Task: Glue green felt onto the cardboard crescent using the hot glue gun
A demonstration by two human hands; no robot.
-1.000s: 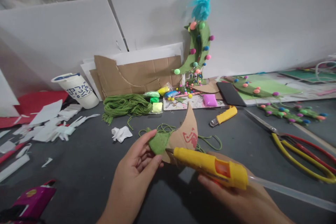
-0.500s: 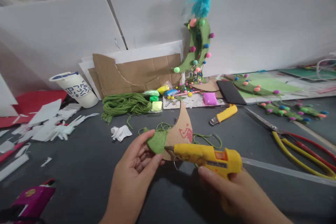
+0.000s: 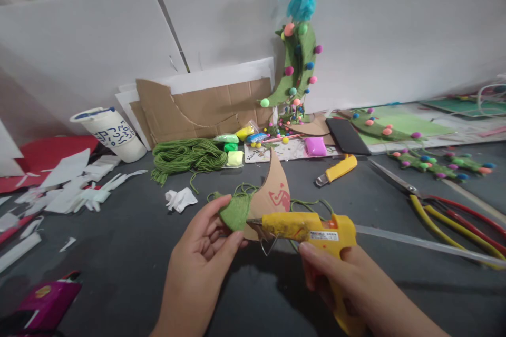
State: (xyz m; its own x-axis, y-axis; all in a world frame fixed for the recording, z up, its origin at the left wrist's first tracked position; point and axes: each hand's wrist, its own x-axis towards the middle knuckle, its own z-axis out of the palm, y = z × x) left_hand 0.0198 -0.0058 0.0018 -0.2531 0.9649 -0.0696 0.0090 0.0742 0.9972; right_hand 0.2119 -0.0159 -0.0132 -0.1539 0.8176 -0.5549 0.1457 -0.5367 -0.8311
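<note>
In the middle, my left hand point(image 3: 207, 247) pinches the lower left end of a curved cardboard piece point(image 3: 272, 187) between thumb and fingers. Green yarn point(image 3: 236, 211) is wound over that end; the bare brown part bears a red mark and tapers upward to a point. My right hand point(image 3: 343, 274) is wrapped round the handle of a yellow glue gun point(image 3: 300, 226). Its nozzle points left at the edge of the yarn, seemingly against the cardboard. A clear glue stick point(image 3: 419, 242) sticks out of the gun's back. Loose green yarn point(image 3: 312, 205) trails behind the piece.
A yarn bundle point(image 3: 190, 158) lies behind my left hand, beside a crumpled tissue point(image 3: 181, 200). Scissors point(image 3: 415, 192) and a yellow utility knife point(image 3: 337, 170) lie right. A white cup point(image 3: 114, 134), paper scraps point(image 3: 79, 184) and a purple tool point(image 3: 49, 300) are left. A pompom-covered green shape point(image 3: 308, 63) stands at the back.
The glue gun has tilted a little, so its label shows more clearly and its handle is more visible. My left hand keeps its grip on the cardboard piece. The whole view has shifted slightly.
</note>
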